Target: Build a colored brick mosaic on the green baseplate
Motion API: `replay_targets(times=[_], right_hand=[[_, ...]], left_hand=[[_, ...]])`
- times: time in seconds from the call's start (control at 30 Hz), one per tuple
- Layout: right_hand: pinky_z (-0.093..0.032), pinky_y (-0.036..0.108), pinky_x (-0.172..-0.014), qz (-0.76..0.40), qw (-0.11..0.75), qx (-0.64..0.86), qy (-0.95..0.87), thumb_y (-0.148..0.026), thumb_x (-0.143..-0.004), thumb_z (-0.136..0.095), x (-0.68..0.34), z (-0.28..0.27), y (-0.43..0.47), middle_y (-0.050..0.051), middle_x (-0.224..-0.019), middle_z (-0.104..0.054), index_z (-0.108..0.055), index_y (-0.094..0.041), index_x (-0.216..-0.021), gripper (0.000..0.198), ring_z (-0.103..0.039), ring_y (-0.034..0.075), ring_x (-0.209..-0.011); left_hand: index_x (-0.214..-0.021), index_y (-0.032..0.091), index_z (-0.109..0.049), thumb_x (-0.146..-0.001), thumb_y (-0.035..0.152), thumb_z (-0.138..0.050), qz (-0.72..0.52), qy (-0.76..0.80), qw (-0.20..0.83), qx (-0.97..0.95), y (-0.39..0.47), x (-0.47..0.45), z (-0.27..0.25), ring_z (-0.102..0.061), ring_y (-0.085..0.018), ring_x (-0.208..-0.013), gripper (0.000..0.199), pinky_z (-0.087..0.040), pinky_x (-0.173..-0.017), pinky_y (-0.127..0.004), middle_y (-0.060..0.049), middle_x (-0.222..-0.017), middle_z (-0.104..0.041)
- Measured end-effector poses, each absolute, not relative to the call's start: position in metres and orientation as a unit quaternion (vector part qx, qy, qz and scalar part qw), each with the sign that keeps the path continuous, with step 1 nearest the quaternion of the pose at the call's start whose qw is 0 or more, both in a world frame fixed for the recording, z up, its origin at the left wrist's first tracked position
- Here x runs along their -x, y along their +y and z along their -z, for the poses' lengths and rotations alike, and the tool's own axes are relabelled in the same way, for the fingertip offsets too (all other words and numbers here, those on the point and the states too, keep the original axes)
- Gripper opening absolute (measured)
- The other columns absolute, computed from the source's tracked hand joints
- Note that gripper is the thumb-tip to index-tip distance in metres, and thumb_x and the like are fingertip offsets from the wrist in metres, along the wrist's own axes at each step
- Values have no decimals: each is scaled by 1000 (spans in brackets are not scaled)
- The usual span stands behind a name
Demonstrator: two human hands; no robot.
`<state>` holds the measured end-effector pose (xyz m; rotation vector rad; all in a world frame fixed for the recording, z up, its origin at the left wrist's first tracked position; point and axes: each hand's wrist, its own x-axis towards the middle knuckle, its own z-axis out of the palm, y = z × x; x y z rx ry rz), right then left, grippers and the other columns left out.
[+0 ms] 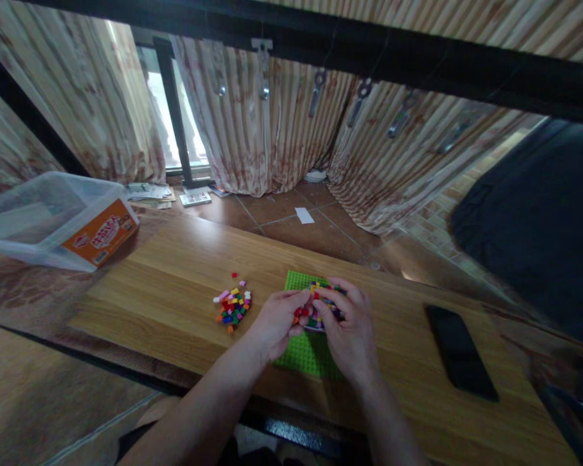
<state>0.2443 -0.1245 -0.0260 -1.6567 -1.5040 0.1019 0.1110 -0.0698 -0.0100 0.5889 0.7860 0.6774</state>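
Observation:
A green studded baseplate (pixel 308 356) lies on the wooden table, with a block of many-coloured toy bricks (pixel 315 321) over it, partly covered by both hands. My left hand (pixel 279 317) is closed at the block's left side, with a few small red toy bricks (pixel 301 312) at its curled fingers. From the right, my right hand (pixel 352 323) reaches over the block, its thumb and forefinger pinched close to a small red toy brick. Its other fingers curve over the far side. Left of my hands is a loose pile of small coloured toy bricks (pixel 233 307).
A black phone (pixel 461 351) lies on the right of the wooden table (pixel 160 278). A clear plastic bin (pixel 43 220) with an orange label stands at the far left. Beyond the table are papers (pixel 148 191) on the left, a tiled floor and striped curtains (pixel 272 129).

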Motion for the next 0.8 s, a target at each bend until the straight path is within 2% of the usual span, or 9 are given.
replay_targets(times=[0.13, 0.3, 0.57, 0.8], right_hand=[[-44, 49, -98, -46, 450, 674, -584, -40, -89, -62, -253, 30, -124, 9, -123, -60, -75, -25, -97, 21, -53, 26, -115], [-41, 52, -102, -48, 418, 674, -607, -43, -89, -62, -252, 37, -123, 8, -127, -57, -76, -28, -96, 22, -49, 28, -119], [-41, 54, -102, -19, 388, 691, -609, -41, -88, -63, -247, 43, -121, 9, -128, -57, -77, -29, -97, 21, -48, 30, -119], [-42, 51, -101, -23, 407, 700, -587, -37, -85, -66, -244, 42, -122, 11, -128, -58, -77, -25, -99, 21, -50, 29, -119]], left_hand=[[-77, 9, -65, -82, 21, -61, -350, 414, 800, -257, -63, -109, 8, -39, -2, -42, 14, -15, -36, -15, 2, -59, -50], [-71, 10, -61, -86, 19, -55, -368, 440, 784, -237, -59, -108, 8, -38, -2, -40, 18, -15, -36, -15, 3, -58, -49], [-64, 13, -56, -76, 18, -61, -343, 457, 783, -246, -67, -116, 13, -39, -4, -39, 13, -16, -37, -17, 4, -53, -48], [-61, 15, -53, -70, 15, -61, -330, 466, 778, -262, -68, -123, 21, -35, -4, -38, 12, -15, -38, -18, 6, -46, -43]])
